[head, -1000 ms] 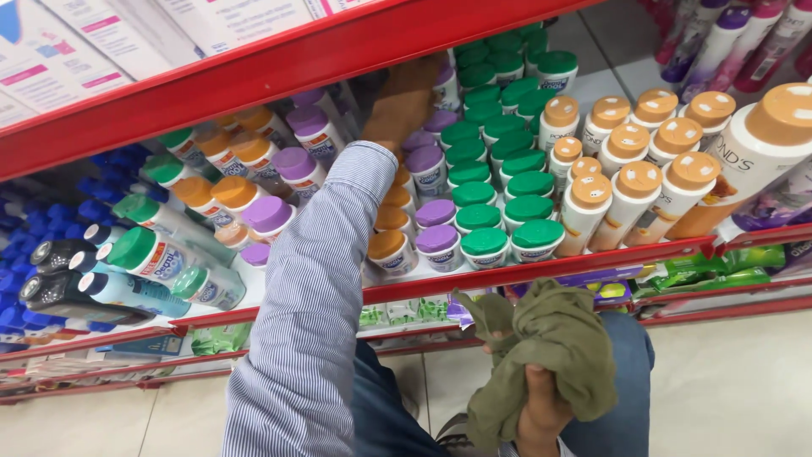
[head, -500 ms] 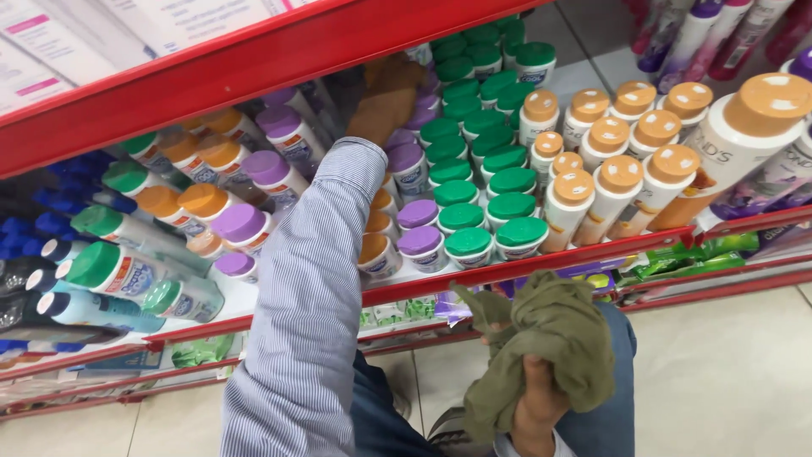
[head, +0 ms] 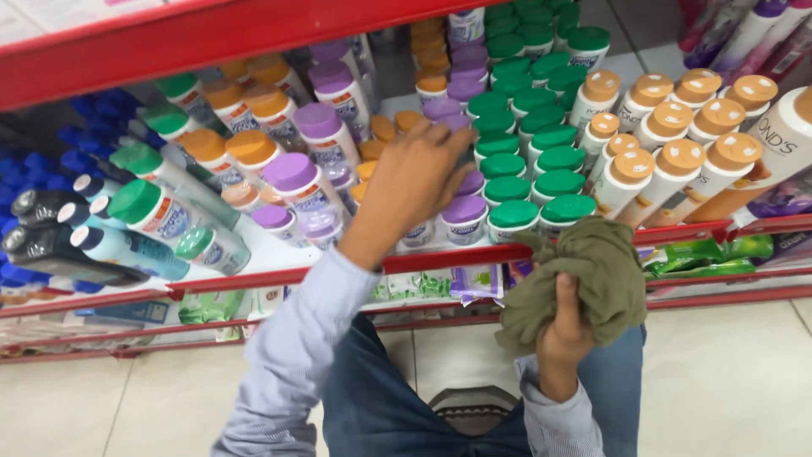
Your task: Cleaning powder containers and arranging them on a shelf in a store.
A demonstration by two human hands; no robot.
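Note:
My left hand (head: 414, 190) reaches onto a red-edged shelf (head: 254, 279), fingers spread over small bottles with purple caps (head: 465, 211) and orange caps (head: 385, 127). It lies on their tops, and I see nothing gripped in it. My right hand (head: 562, 334) is lower, in front of the shelf edge, shut on a crumpled olive-green cloth (head: 592, 271). Rows of green-capped bottles (head: 516, 211) stand just right of my left hand.
Tall white bottles with tan caps (head: 677, 161) fill the right of the shelf. Tipped green-capped, blue and black bottles (head: 51, 220) lie at the left. A red upper shelf (head: 169, 42) overhangs. Flat packets (head: 694, 250) sit on the shelf below. My jeans (head: 372, 398) and the tiled floor (head: 727, 372) are beneath.
My left hand has drawn back from deep in the shelf toward the front rows of bottles. The right hand with the cloth has stayed in place. The view has moved closer.

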